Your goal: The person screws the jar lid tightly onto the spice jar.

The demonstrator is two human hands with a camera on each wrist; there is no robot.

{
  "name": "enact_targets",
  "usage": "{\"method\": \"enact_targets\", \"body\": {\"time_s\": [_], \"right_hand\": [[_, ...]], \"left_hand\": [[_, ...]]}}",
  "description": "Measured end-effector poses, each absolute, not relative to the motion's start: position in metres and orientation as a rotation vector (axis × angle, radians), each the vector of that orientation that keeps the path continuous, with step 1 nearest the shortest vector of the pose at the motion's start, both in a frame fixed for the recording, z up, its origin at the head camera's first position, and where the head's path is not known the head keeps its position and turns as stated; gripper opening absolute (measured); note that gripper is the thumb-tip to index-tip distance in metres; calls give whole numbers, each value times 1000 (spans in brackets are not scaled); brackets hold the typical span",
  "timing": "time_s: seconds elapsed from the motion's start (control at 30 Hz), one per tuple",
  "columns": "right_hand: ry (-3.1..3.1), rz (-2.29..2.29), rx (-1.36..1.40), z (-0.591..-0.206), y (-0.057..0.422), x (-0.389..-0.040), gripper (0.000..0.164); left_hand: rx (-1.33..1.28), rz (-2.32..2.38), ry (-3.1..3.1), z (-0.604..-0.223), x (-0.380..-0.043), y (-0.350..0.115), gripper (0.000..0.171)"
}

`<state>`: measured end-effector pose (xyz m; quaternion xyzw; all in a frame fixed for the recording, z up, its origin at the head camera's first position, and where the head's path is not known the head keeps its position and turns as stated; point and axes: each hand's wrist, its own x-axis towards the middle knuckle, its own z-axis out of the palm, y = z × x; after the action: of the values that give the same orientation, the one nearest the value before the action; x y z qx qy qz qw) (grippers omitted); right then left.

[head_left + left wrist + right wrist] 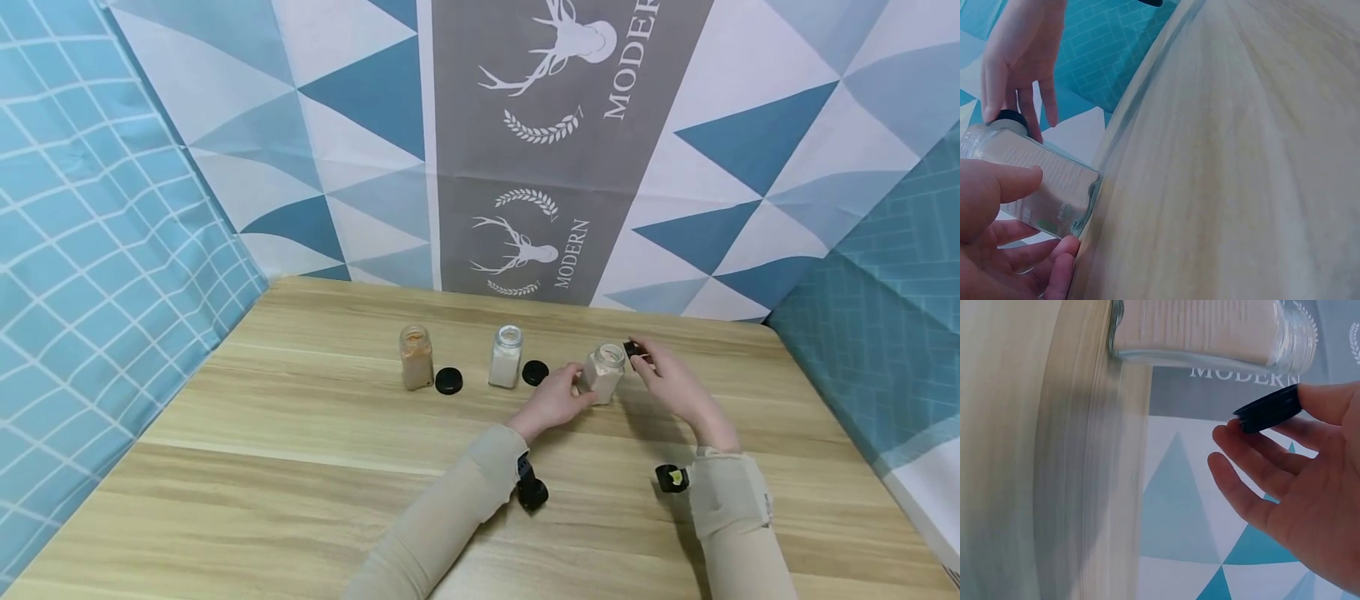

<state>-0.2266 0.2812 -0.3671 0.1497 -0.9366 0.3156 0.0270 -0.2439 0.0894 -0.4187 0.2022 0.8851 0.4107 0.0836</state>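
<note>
A glass jar of pale powder (602, 382) stands upright and uncapped on the table, right of centre. My left hand (553, 403) grips it from the left; in the left wrist view the thumb lies along its printed side and the fingers pass beneath and behind. Just right of the jar's mouth, my right hand (672, 385) pinches a black lid (1269, 409) between thumb and fingers. In the right wrist view the lid is tilted and apart from the threaded neck (1297, 340).
Further left stand an uncapped jar of white powder (506, 358) and an uncapped jar of orange-brown powder (416, 358). A black lid (536, 372) lies right of the white one, another lid (448, 381) beside the brownish one. Patterned cloth (517, 150) hangs behind the wooden table (300, 400).
</note>
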Motion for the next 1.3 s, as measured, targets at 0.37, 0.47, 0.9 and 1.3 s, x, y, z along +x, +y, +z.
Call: {"method": "enact_targets", "body": {"time_s": [0.37,0.47,0.9,1.3], "right_hand": [[-2857,924,443,-363,274,-222,48],[-2851,921,426,-364,274,-222,50],[-2751,1004,359,-363,270,-224,56],[-2699,994,342,-365,267,-221,55]], "left_hand": [[583,1227,2634,-420,-245,90,49],[571,1220,2643,-421,-244,91,48],[578,1248,2657,-420,-243,91,47],[576,1253,2652,-420,-243,91,47]]}}
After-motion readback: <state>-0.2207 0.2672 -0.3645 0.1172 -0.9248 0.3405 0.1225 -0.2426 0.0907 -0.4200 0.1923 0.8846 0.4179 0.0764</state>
